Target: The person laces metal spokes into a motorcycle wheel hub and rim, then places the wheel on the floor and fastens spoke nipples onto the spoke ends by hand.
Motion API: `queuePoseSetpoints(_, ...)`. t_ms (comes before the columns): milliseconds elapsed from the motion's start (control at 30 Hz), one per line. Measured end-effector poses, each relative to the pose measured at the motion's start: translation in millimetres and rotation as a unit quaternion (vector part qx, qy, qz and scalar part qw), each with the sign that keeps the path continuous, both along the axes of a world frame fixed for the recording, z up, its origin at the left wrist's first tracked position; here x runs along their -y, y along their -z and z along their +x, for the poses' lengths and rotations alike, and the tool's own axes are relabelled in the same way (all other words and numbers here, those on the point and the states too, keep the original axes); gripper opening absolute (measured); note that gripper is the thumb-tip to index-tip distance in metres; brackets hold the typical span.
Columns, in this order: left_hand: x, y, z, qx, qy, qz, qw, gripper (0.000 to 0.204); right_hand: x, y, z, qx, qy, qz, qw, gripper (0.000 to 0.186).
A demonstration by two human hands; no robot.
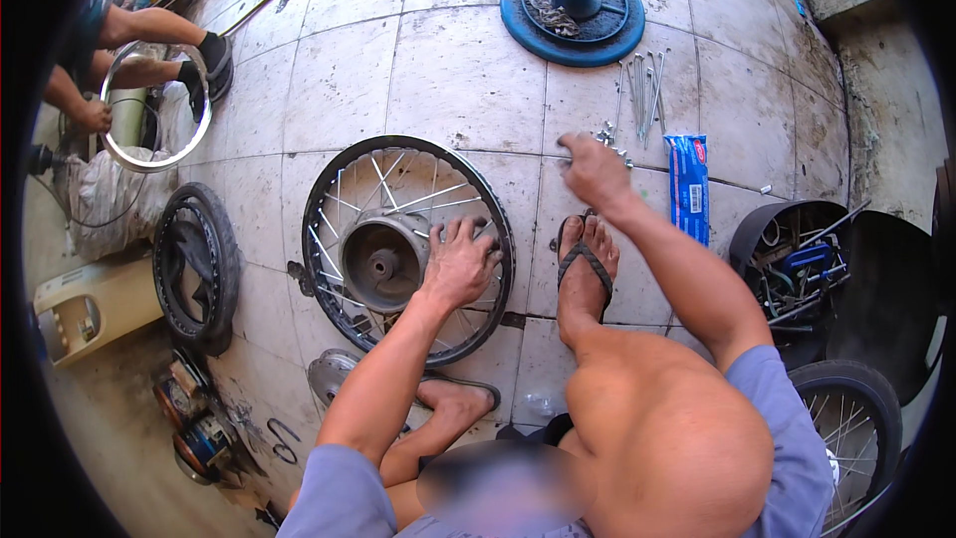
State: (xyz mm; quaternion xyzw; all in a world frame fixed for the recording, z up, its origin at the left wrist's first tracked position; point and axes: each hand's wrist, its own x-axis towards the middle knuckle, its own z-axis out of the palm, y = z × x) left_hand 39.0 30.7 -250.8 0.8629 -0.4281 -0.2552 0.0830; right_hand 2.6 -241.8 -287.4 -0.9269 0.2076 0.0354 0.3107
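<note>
Spoked wheel (408,243) lay flat on the tiled floor (344,90), its right side under the left hand (461,264), whose fingers were loosely spread beside the hub (380,264). Right of the wheel, the right hand (599,177) bent its fingers near small metal pieces (609,130); whether they pinched any, I could not tell.

A grimy, pale-tiled floor (463,70) runs to a stained grey wall (884,90) at right.
</note>
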Motion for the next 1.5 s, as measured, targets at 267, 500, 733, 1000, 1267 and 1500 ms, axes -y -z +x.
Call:
queuePoseSetpoints(267, 27.7, 23.2, 63.0, 0.122, -0.183, 0.062, 0.974, 0.037, 54.3, 27.6, 6.5, -0.044, -0.142, -0.129, 0.980, 0.021)
queuePoseSetpoints(500, 30.6, 28.5, 59.8, -0.027, -0.239, 0.080, 0.967, 0.031, 35.8, 13.6, 11.3, -0.057, -0.091, -0.064, 0.992, 0.018)
queuePoseSetpoints(733, 20.6, 43.1, 47.3, 0.041, -0.202, 0.023, 0.978, 0.027, -72.4, 22.2, 25.6, -0.106, 0.220, 0.575, 0.781, 0.007)
queuePoseSetpoints(1000, 24.7, 39.4, 47.2, 0.017, -0.199, 0.028, 0.980, 0.027, -68.2, 40.2, 44.2, -0.171, 0.101, 0.408, 0.891, 0.017)
queuePoseSetpoints(1267, 21.7, 37.0, 44.9, 0.034, -0.184, 0.014, 0.982, 0.027, -58.5, 50.2, 49.0, 0.014, -0.036, 0.267, 0.963, 0.027)
queuePoseSetpoints(1500, 21.6, 37.2, 43.3, 0.066, -0.195, 0.014, 0.979, 0.029, -57.1, 34.4, 77.4, 0.098, -0.050, 0.110, 0.988, 0.027)
